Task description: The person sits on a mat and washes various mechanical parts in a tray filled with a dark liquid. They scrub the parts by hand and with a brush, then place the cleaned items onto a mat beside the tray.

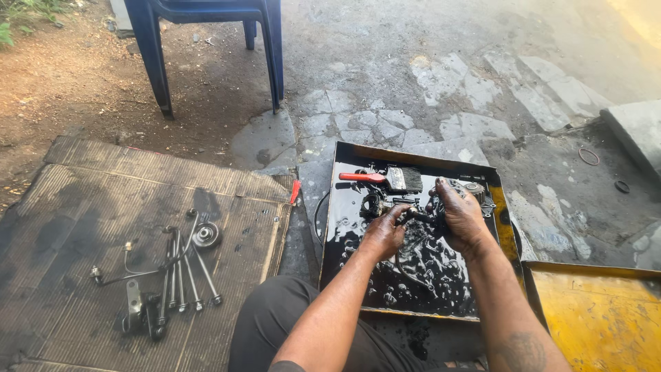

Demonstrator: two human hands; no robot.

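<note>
A blackened engine part (421, 219) is held over the oily metal tray (506, 227), gripped between both hands: left hand (383, 233) fingers curled closed on its near end, right hand (460, 219) wrapped over its top. Washing appears to be in hand. The red-handled brush (385, 178), lying at the tray's far edge, is probably needed next.

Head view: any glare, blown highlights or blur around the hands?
Head view: sharp overall; the black liquid in the tray throws speckled glare below the left hand and right hand; sunlit concrete at top right is washed out; the dark part in the hands is hard to read.
</note>
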